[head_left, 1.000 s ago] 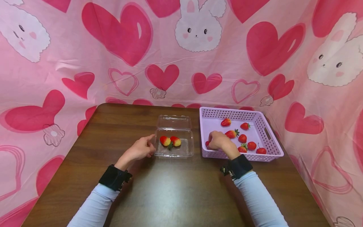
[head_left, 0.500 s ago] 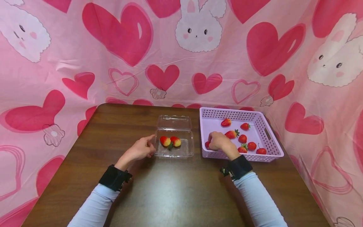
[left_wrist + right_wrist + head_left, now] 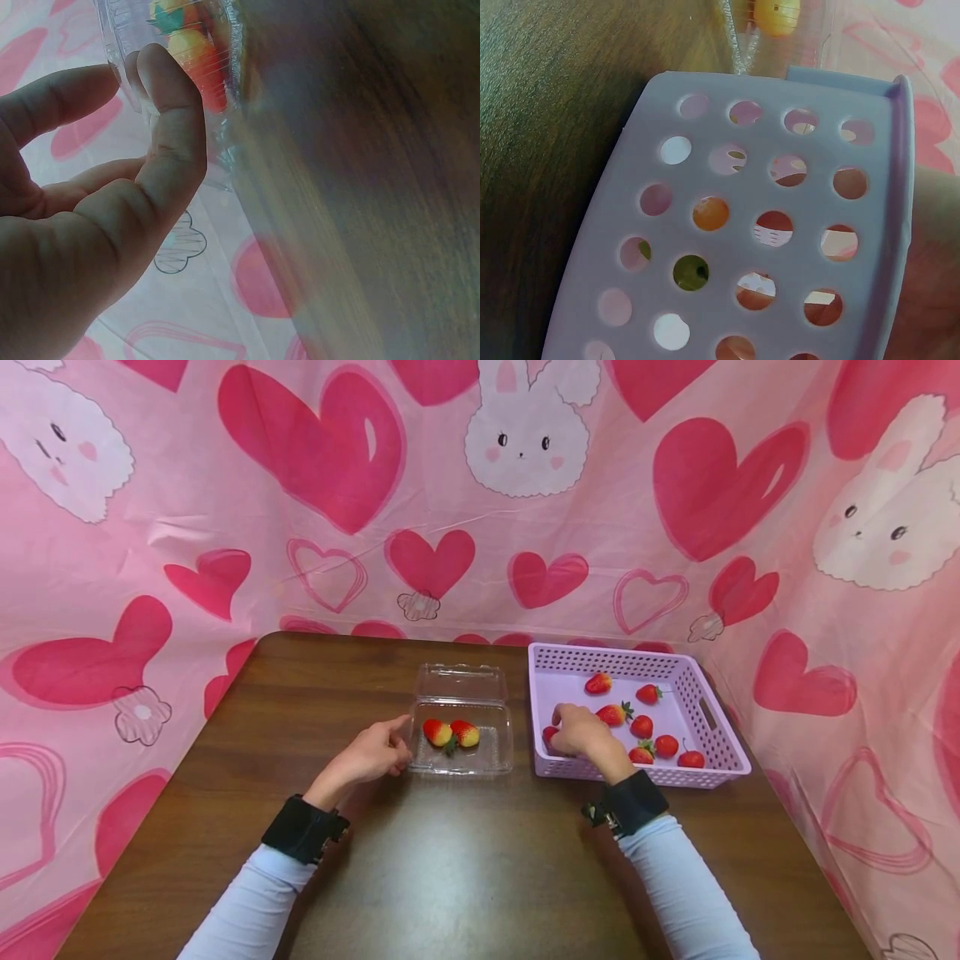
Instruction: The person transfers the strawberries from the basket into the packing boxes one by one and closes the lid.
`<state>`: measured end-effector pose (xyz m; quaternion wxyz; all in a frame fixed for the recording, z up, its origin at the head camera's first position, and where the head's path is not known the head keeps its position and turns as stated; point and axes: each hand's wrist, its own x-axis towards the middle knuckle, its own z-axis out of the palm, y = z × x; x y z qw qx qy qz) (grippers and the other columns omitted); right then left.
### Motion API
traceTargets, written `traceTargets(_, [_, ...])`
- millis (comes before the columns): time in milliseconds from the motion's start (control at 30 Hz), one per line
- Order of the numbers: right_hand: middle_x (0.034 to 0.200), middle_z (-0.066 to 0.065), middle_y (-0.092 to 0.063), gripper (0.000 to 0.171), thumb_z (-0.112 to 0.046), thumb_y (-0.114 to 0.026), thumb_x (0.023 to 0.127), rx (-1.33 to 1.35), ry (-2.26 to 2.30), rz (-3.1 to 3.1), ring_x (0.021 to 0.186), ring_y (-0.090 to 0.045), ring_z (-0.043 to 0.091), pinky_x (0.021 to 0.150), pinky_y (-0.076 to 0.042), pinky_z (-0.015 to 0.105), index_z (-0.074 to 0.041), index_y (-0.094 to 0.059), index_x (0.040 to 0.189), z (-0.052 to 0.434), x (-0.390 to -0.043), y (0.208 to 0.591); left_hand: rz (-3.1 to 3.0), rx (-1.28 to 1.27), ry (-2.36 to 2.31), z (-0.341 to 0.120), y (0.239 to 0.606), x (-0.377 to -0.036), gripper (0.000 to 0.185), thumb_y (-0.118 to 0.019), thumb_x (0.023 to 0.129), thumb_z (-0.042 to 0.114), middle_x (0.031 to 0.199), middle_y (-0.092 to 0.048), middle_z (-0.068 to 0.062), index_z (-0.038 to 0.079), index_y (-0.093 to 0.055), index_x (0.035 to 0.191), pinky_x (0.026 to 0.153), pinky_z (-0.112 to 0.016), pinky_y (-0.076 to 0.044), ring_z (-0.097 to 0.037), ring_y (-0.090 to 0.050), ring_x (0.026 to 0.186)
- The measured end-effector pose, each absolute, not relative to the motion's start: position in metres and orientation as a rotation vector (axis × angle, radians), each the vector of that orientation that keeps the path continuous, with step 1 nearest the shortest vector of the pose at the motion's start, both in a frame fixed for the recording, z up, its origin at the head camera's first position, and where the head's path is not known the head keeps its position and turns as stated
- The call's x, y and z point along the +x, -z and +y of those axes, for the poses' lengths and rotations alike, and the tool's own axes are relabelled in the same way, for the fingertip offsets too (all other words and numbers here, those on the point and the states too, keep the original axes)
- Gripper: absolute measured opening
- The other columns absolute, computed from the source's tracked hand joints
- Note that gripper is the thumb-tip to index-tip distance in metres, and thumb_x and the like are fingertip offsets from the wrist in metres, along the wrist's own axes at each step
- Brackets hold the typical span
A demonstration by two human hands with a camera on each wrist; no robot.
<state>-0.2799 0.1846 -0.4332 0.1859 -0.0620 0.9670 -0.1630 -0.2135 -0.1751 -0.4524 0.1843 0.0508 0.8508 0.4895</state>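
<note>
Left hand point(image 3: 372, 755) resting on the worktop point(image 3: 450, 860), thumb and curled fingers point(image 3: 169, 127) pinching the near-left corner of the clear clamshell box point(image 3: 462, 735), forefinger out along its side. Box open, lid folded back, 2 strawberries point(image 3: 451, 732) inside. Just right, lilac basket point(image 3: 720, 727) with 7 strawberries loose on its floor. Right hand point(image 3: 581, 732) down in the basket's near-left corner, fingers curled round a strawberry point(image 3: 550, 735), barely lifted. By the look of it, early going: 2 packed, 1 in hand, 7 left.
</note>
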Motion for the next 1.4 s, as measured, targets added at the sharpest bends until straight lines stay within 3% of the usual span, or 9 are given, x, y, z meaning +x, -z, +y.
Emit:
traceTargets(867, [0.104, 0.018, -0.066, 0.033, -0.015, -0.073, 0.088, -0.191, 0.626, 2.879, 0.094, -0.060, 0.035, 0.089, -0.052, 0.050, 0.002, -0.063, 0.115, 0.183, -0.276, 0.426, 2.394, 0.140, -1.384, -0.175, 0.453, -0.213, 0.072, -0.064, 0.099, 0.002, 0.088, -0.059, -0.013, -0.003, -0.031, 0.163, 0.081, -0.043, -0.061, -0.027, -0.060, 0.076])
traceTargets(1400, [0.095, 0.018, -0.066, 0.030, -0.013, -0.069, 0.086, -0.267, 0.708, 2.995, 0.086, -0.059, 0.035, 0.079, -0.051, 0.049, 0.002, -0.064, 0.111, 0.182, -0.277, 0.421, 2.397, 0.152, -1.376, -0.175, 0.452, -0.215, 0.073, -0.064, 0.098, 0.002, 0.088, -0.059, -0.013, -0.003, -0.031, 0.163, 0.079, -0.044, -0.060, -0.027, -0.059, 0.075])
